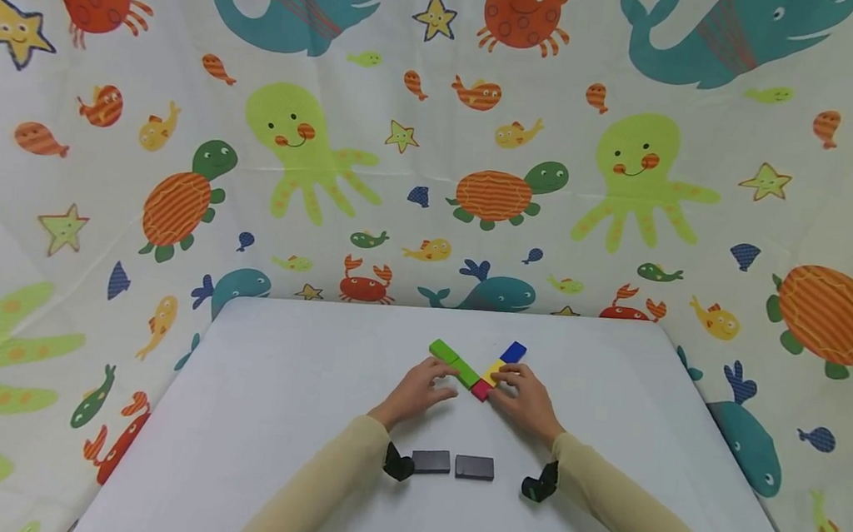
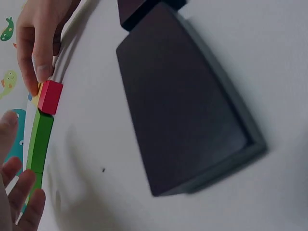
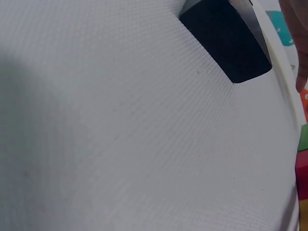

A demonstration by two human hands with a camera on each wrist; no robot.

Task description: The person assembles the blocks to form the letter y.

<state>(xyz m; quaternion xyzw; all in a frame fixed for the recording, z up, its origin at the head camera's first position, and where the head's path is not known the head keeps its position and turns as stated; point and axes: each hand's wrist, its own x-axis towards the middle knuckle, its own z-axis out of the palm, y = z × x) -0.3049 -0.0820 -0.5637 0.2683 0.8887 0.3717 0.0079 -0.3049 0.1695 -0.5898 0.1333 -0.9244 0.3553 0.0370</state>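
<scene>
Two green blocks [image 1: 463, 372], a red block [image 1: 480, 390], a yellow block [image 1: 494, 371] and a blue block [image 1: 514, 352] form a V on the white table, with red at its point. My left hand [image 1: 416, 392] hovers beside the green arm, fingers spread and nothing held; in the left wrist view its fingers [image 2: 30, 202] partly cover the green. On the other arm, my right hand [image 1: 529, 401] pinches the yellow block, its fingertips [image 2: 44, 72] close to the red block [image 2: 51, 96]. The yellow block is mostly hidden by those fingers.
Two dark grey blocks [image 1: 474, 468] lie side by side nearer me, between my forearms; one dark block [image 2: 183, 106] looms large in the left wrist view. A patterned sea-animal cloth [image 1: 434, 175] hangs behind the white table [image 1: 274, 388].
</scene>
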